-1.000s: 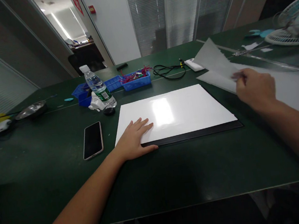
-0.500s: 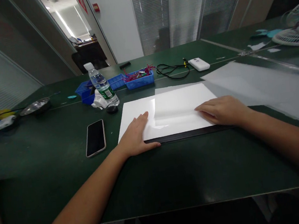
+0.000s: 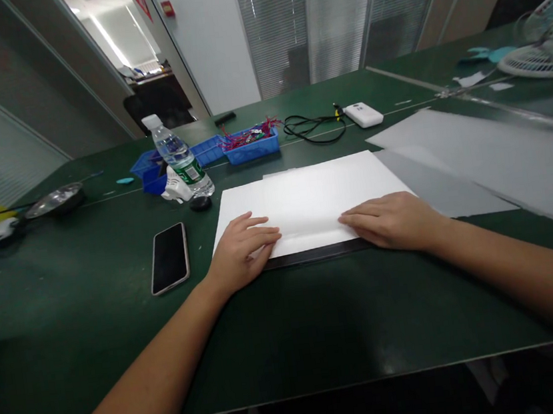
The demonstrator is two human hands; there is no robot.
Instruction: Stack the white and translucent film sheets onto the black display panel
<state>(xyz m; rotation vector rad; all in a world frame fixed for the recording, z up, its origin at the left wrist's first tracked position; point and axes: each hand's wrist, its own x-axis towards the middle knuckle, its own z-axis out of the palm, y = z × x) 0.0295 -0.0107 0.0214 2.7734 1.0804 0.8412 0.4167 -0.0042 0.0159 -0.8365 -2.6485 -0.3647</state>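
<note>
A glossy white sheet (image 3: 315, 192) lies on the table in front of me, with a dark strip (image 3: 312, 254) showing along its near edge. On the sheet's left part rests my left hand (image 3: 244, 248), open, its fingers stretched toward the middle. My right hand (image 3: 389, 220) lies on the right part near the front edge, fingers extended and close together, touching the surface. Neither hand visibly grips anything. A thin translucent sheet (image 3: 448, 189) sticks out from the right side of the white one.
Left of the sheet are a phone (image 3: 168, 258), a black mouse-like object (image 3: 200, 203) and a water bottle (image 3: 180, 158). Behind stand blue trays (image 3: 253, 151) with red wires, a black cable (image 3: 314, 128) and a white box (image 3: 364, 115). Larger sheets (image 3: 512, 158) and a fan (image 3: 541, 60) are at right.
My left hand's thumb has come off the near edge and its fingers point more to the right. My right hand has slid left and nearer. More of the translucent sheet shows at right.
</note>
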